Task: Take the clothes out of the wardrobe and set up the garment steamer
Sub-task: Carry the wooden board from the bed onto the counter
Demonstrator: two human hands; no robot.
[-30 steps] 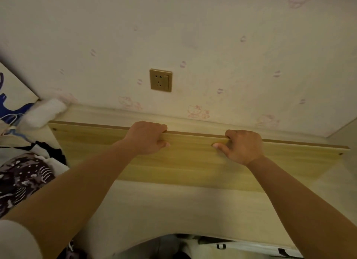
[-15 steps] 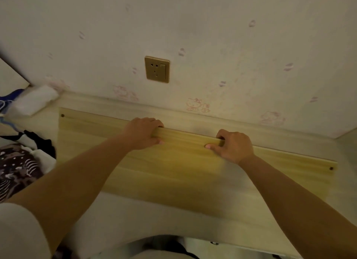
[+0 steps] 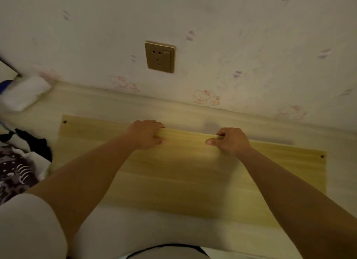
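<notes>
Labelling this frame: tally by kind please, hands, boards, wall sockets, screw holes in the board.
Hands: 2, left hand and right hand, both gripping the board's far edge
Boards: 1, board
Sockets: 1, socket
Screw holes: 2, left hole, right hole
Total: 6

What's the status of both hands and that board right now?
Left hand and right hand grip far edge of pale yellow wooden board. Gold wall socket unobstructed.

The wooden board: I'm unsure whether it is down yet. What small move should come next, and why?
Probably ease the wooden board the rest of the way flat, then let go. The left hand and right hand both grip its far edge, fingers curled beneath, so it seems not fully resting on the pale surface.
</notes>
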